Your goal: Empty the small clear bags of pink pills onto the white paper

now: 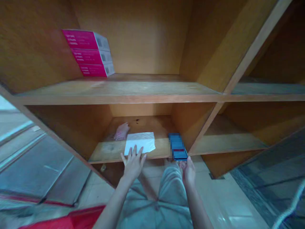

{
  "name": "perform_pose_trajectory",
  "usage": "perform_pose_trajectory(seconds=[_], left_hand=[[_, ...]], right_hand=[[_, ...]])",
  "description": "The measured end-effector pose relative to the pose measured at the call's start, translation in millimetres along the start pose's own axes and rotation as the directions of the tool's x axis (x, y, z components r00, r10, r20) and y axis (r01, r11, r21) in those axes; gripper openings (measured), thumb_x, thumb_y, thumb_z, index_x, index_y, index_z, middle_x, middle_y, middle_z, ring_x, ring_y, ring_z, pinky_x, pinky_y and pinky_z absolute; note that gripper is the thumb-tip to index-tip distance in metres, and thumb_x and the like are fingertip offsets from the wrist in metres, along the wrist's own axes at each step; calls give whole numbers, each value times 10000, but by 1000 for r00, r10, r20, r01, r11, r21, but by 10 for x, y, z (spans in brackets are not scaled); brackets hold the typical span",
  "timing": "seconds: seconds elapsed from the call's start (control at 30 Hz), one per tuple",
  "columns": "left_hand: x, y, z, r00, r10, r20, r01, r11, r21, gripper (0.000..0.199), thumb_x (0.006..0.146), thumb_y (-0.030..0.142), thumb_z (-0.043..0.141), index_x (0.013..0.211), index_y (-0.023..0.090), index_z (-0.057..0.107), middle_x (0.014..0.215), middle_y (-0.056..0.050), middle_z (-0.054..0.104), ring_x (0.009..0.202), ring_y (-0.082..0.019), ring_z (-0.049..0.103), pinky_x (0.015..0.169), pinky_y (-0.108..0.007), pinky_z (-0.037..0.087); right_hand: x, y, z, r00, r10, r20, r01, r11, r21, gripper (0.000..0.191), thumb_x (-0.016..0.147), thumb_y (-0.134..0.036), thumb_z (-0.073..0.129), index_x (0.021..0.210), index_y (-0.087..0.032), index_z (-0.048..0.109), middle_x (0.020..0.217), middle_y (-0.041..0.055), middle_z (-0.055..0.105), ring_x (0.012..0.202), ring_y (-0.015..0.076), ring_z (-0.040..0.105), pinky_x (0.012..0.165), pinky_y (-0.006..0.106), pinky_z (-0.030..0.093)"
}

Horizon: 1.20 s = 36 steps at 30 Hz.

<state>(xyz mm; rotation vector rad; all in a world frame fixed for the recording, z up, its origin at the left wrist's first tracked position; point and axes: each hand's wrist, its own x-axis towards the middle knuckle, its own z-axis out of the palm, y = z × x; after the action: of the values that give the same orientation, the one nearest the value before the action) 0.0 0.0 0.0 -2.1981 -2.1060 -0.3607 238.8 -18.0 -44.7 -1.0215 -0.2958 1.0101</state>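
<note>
A white sheet (140, 142) lies on the lower wooden shelf (107, 152). My left hand (133, 162) has its fingers spread at the sheet's front edge, with the fingertips over it. A blue, phone-like flat object (177, 148), partly blurred, is at the shelf's right side. My right hand (188, 170) is closed round its near right corner, thumb at the edge. Left of the sheet is a small crumpled pinkish plastic bag (122, 131).
Pink and white boxes (89, 56) are stacked on the upper shelf (119, 89) at the left. Wooden dividers (207, 122) stand to the right. Something red (83, 218) is at the bottom left, and a glass panel (62, 168) stands beyond the cabinet's left side.
</note>
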Motion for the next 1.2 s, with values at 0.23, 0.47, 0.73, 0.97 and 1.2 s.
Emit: perform_pose_trajectory(seconds=[0.23, 0.47, 0.73, 0.97, 1.2], left_hand=[[-56, -56, 7, 1000, 19, 20, -19, 999, -43, 462, 855, 453, 240, 1306, 359, 279, 1420, -46, 239, 1292, -295, 191, 946, -648, 3], [-77, -46, 50, 1000, 4, 13, -3, 997, -80, 469, 852, 456, 248, 1312, 365, 255, 1432, -40, 204, 1303, -291, 158, 949, -646, 1], [-85, -30, 42, 1000, -7, 14, 9, 996, -88, 464, 853, 445, 260, 1310, 364, 263, 1432, -48, 200, 1306, -287, 151, 942, -653, -5], [-139, -25, 53, 1000, 4, -3, -4, 997, -76, 465, 852, 431, 282, 1311, 359, 265, 1432, -46, 204, 1305, -283, 154, 953, -643, 4], [-207, -17, 29, 998, 28, -56, -30, 999, -41, 461, 857, 399, 294, 1313, 376, 233, 1430, -33, 210, 1303, -281, 165, 954, -647, 40]], right_hand=[[10, -16, 30, 998, 70, 3, -70, 996, -47, 393, 683, -559, 524, 690, -166, 503, 496, -14, 562, 418, 122, 526, 428, 241, 418], [-98, -57, 46, 973, -186, -136, 179, 982, -67, 351, 756, -500, 480, 613, -191, 394, 455, -96, 334, 340, 44, 300, 331, 172, 232], [-399, -119, 370, 896, -444, -9, 435, 880, -189, 369, 789, -432, 484, 549, -176, 368, 508, -69, 327, 455, 52, 312, 424, 179, 259], [-479, 77, 912, 884, -201, 422, 310, 928, -207, 301, 774, -459, 483, 656, -182, 473, 519, -58, 410, 416, 62, 340, 385, 185, 263], [-91, 404, 1431, 851, -164, 499, 309, 924, -224, 282, 765, -459, 462, 702, -188, 508, 602, -25, 506, 465, 82, 411, 454, 205, 346]])
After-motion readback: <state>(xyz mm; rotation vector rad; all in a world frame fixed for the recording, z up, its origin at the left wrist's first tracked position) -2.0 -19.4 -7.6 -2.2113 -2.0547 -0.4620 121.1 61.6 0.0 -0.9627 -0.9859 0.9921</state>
